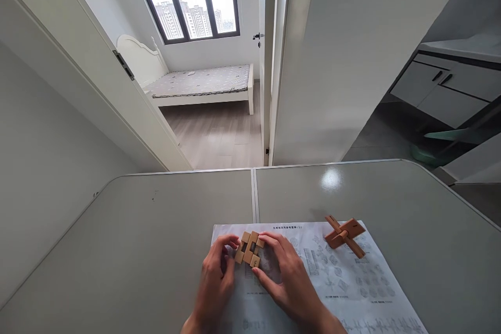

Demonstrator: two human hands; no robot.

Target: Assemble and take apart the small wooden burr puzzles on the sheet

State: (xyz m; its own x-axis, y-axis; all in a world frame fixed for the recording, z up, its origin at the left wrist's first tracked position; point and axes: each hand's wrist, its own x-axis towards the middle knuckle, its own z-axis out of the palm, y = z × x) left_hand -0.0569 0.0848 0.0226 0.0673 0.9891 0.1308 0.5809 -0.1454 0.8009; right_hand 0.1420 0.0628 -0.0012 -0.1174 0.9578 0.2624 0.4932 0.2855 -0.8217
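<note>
A small wooden block puzzle [249,249] of light interlocking pieces lies on a printed instruction sheet [344,282] near the table's front edge. My left hand [214,277] curls around its left side, fingers closed on the pieces. My right hand [287,276] grips its right side, with thumb below and fingertips on top. A second, darker wooden puzzle [344,234], made of crossed sticks and a flat plate, rests on the sheet to the right, apart from both hands.
The grey table [136,240] has a seam down its middle and rounded far corners. Beyond it an open door shows a bedroom with a bed [203,83] and a window. Grey cabinets [446,88] stand at the far right.
</note>
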